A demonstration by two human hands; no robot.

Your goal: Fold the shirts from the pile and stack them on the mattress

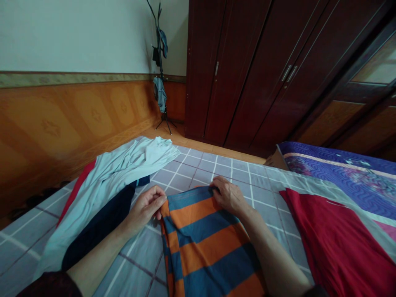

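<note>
Head view: handling of the striped garment (213, 247) was judged to be partway through. The garment was found laid lengthwise on the checked sheet (139, 251), with layers visible along its left side and its far edge drawn nearly straight between the left hand (149, 205) and the right hand (228, 196). Creases were noted in the cloth, so smoothing was judged incomplete; release had not yet been made. The near end was cut off by the frame and could not be assessed. Neither hand was placed on the red garment (337, 235) at 4 o'clock, nor on the pale garment (136, 159) and dark garment (102, 227), loosely laid at 9 to 10 o'clock.

The striped garment was located at 6 o'clock, running nearward from both hands. Its 11 o'clock corner was pinched between the thumb and fingers of the left hand. Its far edge, at 1 o'clock, was gripped by the right hand's bent fingers, whose tips were partly hidden.
</note>
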